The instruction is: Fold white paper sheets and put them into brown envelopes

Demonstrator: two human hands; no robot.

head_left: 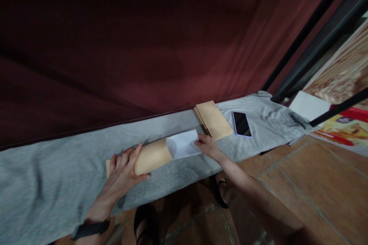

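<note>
Matt tan paper envelope (152, 157), smooth white paper sheet (184, 143), soft grey cloth (43, 183), glossy phone (242, 124).

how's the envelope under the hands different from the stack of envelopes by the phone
The tan paper envelope under the hands is single, with a white sheet sticking out of its open end; the stack of tan envelopes shows none. The left hand presses the single one and the right hand touches its sheet; the stack lies untouched. Both rest on the grey cloth.
</note>
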